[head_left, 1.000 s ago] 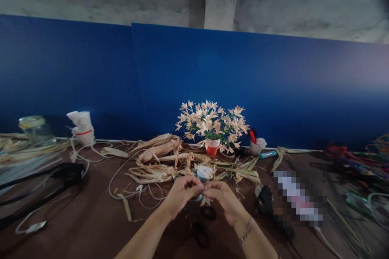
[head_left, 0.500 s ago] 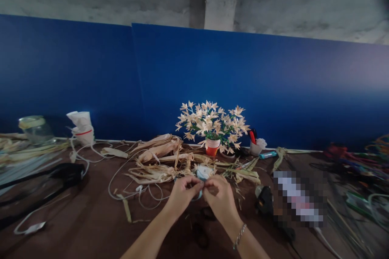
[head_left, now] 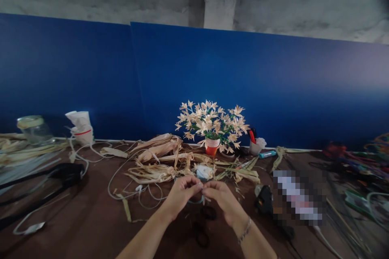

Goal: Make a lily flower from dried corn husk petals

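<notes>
Near the middle of the brown table, my left hand point(head_left: 184, 194) and my right hand point(head_left: 219, 197) meet at the fingertips, thumb against forefinger on each. Between them a small pale piece hangs below the fingers, too small to make out well. A thin light-blue strand curves under the fingertips. Just beyond stands a white and light-blue roll point(head_left: 204, 171). Dry husks point(head_left: 158, 173) lie behind and left of my hands. Black-handled scissors point(head_left: 201, 234) rest on the table below them, partly in shadow.
Behind stands a red and white cup point(head_left: 212, 147) of pale flowers point(head_left: 206, 119). A black glue gun point(head_left: 265, 202) lies to the right, beside a blurred-out patch. Cables and a black-handled tool point(head_left: 65, 175) are at the left, with a glass jar point(head_left: 36, 131) farther back.
My right hand has turned and its wrist has moved slightly right and down. The pale piece and the scissors' handles now show more clearly.
</notes>
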A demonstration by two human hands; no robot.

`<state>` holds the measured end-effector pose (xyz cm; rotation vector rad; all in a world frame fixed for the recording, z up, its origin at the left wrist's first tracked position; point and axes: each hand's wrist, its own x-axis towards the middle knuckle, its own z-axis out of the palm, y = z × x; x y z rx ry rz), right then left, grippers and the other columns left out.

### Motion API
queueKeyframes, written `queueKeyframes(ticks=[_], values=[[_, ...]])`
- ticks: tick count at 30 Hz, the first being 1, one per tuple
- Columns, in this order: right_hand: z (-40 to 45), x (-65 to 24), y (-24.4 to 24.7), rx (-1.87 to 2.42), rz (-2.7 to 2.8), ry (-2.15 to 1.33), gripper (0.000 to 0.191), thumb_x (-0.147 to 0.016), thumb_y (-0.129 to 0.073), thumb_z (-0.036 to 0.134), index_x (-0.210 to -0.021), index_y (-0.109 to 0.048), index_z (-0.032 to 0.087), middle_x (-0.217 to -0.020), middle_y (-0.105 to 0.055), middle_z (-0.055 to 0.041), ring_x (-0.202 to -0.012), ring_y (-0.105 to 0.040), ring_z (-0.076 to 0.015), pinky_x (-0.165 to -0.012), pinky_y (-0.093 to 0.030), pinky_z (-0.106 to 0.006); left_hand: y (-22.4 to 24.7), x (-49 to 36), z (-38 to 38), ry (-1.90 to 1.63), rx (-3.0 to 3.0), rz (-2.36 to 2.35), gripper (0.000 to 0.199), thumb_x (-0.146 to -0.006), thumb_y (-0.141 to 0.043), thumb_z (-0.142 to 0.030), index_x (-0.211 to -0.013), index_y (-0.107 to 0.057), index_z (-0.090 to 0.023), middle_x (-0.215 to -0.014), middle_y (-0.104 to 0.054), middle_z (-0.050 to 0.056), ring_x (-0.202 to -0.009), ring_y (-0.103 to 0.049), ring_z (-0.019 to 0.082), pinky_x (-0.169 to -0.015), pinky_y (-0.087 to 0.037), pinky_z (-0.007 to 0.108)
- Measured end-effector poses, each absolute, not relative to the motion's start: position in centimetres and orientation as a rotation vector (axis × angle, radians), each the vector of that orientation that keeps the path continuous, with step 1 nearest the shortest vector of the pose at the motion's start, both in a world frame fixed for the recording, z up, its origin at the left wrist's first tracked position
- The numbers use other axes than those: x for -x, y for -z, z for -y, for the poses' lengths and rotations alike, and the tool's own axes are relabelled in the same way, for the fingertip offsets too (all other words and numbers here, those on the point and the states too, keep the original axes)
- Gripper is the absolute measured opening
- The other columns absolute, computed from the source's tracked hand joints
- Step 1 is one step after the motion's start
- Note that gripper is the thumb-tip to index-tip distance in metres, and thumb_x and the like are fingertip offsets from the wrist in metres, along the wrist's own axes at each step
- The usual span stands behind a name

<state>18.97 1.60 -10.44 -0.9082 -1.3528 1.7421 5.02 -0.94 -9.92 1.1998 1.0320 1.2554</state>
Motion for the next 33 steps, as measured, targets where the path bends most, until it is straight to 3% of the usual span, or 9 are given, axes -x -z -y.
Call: queueKeyframes(ticks=[6, 8, 14, 17, 21, 26, 33], values=[[-1.5, -18.4, 10.6, 1.038, 1.686, -0.962, 0.002, -0.058, -0.057, 0.019, -0.056, -0.056, 0.018, -0.059, -0.055, -0.0002, -0.061, -0.049, -0.0142, -0.056, -0.037, -0.023, 10.2, -5.0, 0.5, -1.315, -1.383, -1.205, 0.023, -0.064, -0.061, -0.035, -0.062, -0.06, -0.012, -0.056, -0.051, -0.001, -0.056, -0.043, 0.011, -0.054, -0.034, 0.021], [-1.4, -18.5, 10.4, 1.013, 1.715, -0.854, 0.006, -0.059, -0.055, 0.018, -0.053, -0.056, 0.018, -0.064, -0.055, -0.0015, -0.068, -0.05, -0.0157, -0.06, -0.038, -0.023, 10.3, -4.9, 0.4, -1.328, -1.42, -1.232, 0.022, -0.064, -0.06, -0.034, -0.064, -0.062, -0.013, -0.06, -0.055, 0.001, -0.059, -0.046, 0.012, -0.056, -0.035, 0.022], [-1.5, -18.7, 10.0, 0.947, 1.596, -1.311, 0.014, -0.061, -0.055, 0.021, -0.049, -0.055, 0.016, -0.046, -0.045, 0.0041, -0.044, -0.038, -0.008, -0.045, -0.027, -0.021, 10.4, -4.4, 0.3, -1.252, -1.285, -1.091, 0.022, -0.063, -0.064, -0.034, -0.068, -0.064, -0.012, -0.062, -0.059, 0.001, -0.06, -0.05, 0.013, -0.06, -0.038, 0.023], [-1.3, -18.9, 9.8, 0.875, 1.469, -1.609, 0.013, -0.061, -0.06, 0.023, -0.052, -0.057, 0.014, -0.044, -0.043, 0.0053, -0.043, -0.032, -0.0055, -0.044, -0.023, -0.02, 10.4, -4.2, 0.5, -1.237, -1.206, -1.011, 0.021, -0.061, -0.066, -0.032, -0.067, -0.063, -0.012, -0.065, -0.06, 0.001, -0.061, -0.051, 0.012, -0.06, -0.038, 0.023], [-1.1, -19.2, 9.6, 0.788, 1.285, -1.893, 0.01, -0.058, -0.065, 0.021, -0.056, -0.06, 0.013, -0.046, -0.047, 0.0046, -0.044, -0.035, -0.0049, -0.047, -0.026, -0.019, 10.2, -4.3, 0.9, -1.225, -1.132, -0.924, 0.021, -0.061, -0.068, -0.032, -0.064, -0.059, -0.013, -0.062, -0.057, 0.0, -0.057, -0.05, 0.011, -0.056, -0.038, 0.022], [-1.1, -19.2, 9.9, 0.736, 1.18, -1.977, 0.013, -0.055, -0.07, 0.022, -0.058, -0.061, 0.013, -0.053, -0.054, 0.0024, -0.049, -0.044, -0.0068, -0.052, -0.032, -0.019, 9.8, -4.6, 1.2, -1.248, -1.116, -0.885, 0.022, -0.062, -0.067, -0.032, -0.064, -0.059, -0.013, -0.063, -0.058, 0.001, -0.058, -0.051, 0.011, -0.057, -0.039, 0.022], [-1.0, -19.1, 9.9, 0.701, 1.289, -1.858, 0.019, -0.06, -0.069, 0.031, -0.062, -0.062, 0.014, -0.057, -0.054, 0.0014, -0.052, -0.045, -0.0076, -0.053, -0.034, -0.02, 9.4, -4.3, 1.2, -1.221, -1.16, -0.864, 0.021, -0.065, -0.064, -0.033, -0.07, -0.062, -0.013, -0.065, -0.058, 0.002, -0.058, -0.05, 0.011, -0.057, -0.038, 0.022]])
